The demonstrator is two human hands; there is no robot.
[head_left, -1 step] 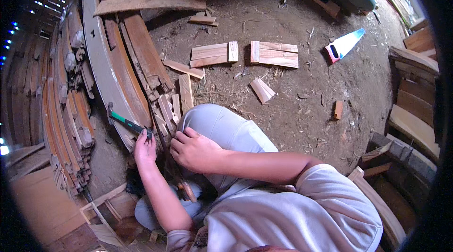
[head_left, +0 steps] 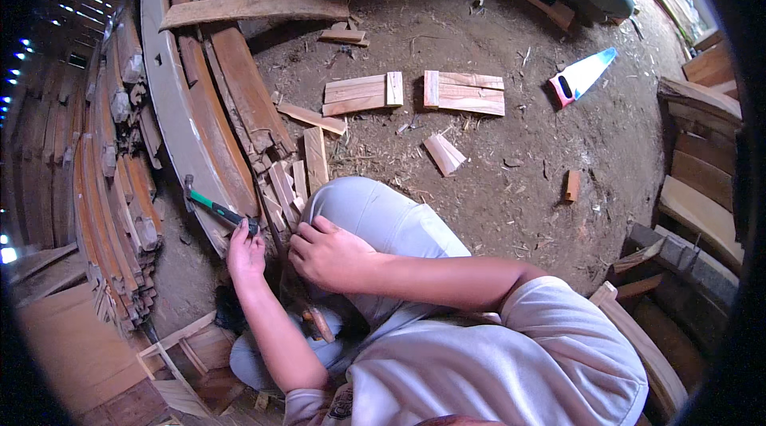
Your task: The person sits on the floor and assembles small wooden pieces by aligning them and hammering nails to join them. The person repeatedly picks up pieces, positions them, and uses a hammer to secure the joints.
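My left hand [head_left: 247,254] has its fingers closed at the grip end of a hammer [head_left: 215,207] with a green and black handle. The hammer's head points away to the left, over the edge of long planks. My right hand [head_left: 331,254] lies against my bent knee, its fingers curled inward; whatever they hold, if anything, is hidden. Beside them a dark narrow strip [head_left: 279,246] runs down between my legs. Below it is a brown wooden piece [head_left: 321,324], partly covered by my left forearm.
Two small slatted wood assemblies [head_left: 363,93] [head_left: 465,92] lie ahead on the dirt floor. A handsaw [head_left: 584,79] with a pink handle is at the right, and a small block [head_left: 572,186] lies nearer. Long planks [head_left: 211,119] line the left; stacked timber [head_left: 702,211] stands at the right.
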